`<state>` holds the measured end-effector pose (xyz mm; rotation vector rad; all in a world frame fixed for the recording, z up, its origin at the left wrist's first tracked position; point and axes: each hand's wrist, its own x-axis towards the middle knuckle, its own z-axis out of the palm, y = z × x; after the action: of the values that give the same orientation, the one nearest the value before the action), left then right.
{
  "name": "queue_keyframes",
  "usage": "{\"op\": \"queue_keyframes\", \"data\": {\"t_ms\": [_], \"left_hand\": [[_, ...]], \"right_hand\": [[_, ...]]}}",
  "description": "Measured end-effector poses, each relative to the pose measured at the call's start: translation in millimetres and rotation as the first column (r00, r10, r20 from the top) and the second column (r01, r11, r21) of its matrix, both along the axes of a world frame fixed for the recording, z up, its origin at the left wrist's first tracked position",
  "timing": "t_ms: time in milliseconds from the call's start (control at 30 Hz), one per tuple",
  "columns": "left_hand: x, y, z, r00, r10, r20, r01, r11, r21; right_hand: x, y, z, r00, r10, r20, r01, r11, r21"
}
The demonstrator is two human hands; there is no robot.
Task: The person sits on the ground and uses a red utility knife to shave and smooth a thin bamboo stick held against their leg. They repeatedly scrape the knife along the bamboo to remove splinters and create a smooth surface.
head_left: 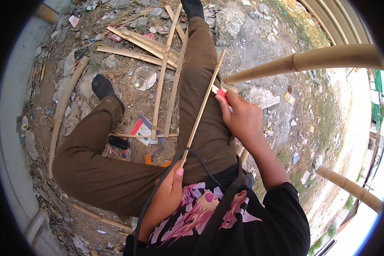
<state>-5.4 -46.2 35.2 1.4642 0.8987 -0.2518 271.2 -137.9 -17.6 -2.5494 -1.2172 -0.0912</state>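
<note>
A long, thin bamboo strip [200, 112] lies slantwise over my outstretched right leg, its far end pointing up and away. My left hand [168, 194] is closed round the near end of that strip, close to my waist. In my right hand [244, 116] is a small knife [222, 94] with a red handle, gripped above the right thigh. Its pale blade meets the strip's upper part, though my fingers hide some of the handle. A dark cable [205, 165] loops past my left wrist and over the strip's lower end.
Several split bamboo slats [161, 91] lie crossed beyond my legs on littered ground. A thick bamboo pole [311, 62] runs in from the right, with another pole [350, 187] lower down. At the left stands a grey wall [13, 128], and a bamboo pole [66, 104] lies near it.
</note>
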Motion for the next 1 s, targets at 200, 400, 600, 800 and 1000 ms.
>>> {"op": "queue_keyframes", "data": {"t_ms": [200,400,600,800,1000], "left_hand": [[6,5,14,0.998,0.027,-0.053,-0.032,0.995,-0.099],[4,3,7,0.999,0.017,-0.035,-0.019,0.998,-0.055],[0,-2,1,0.999,0.050,-0.018,-0.050,0.999,-0.007],[2,1,10,0.998,0.021,-0.059,-0.024,0.999,-0.048],[2,2,13,0.999,0.007,-0.052,-0.010,0.999,-0.049]], "right_hand": [[-11,-8,19,0.944,0.275,-0.182,-0.271,0.961,0.047],[-32,-15,16,0.924,0.336,-0.182,-0.342,0.940,0.000],[-34,-5,3,0.954,0.286,-0.087,-0.279,0.956,0.090],[-39,-2,-2,0.976,0.216,-0.016,-0.212,0.967,0.140],[-41,-2,-10,0.986,0.161,-0.049,-0.148,0.967,0.207]]}}
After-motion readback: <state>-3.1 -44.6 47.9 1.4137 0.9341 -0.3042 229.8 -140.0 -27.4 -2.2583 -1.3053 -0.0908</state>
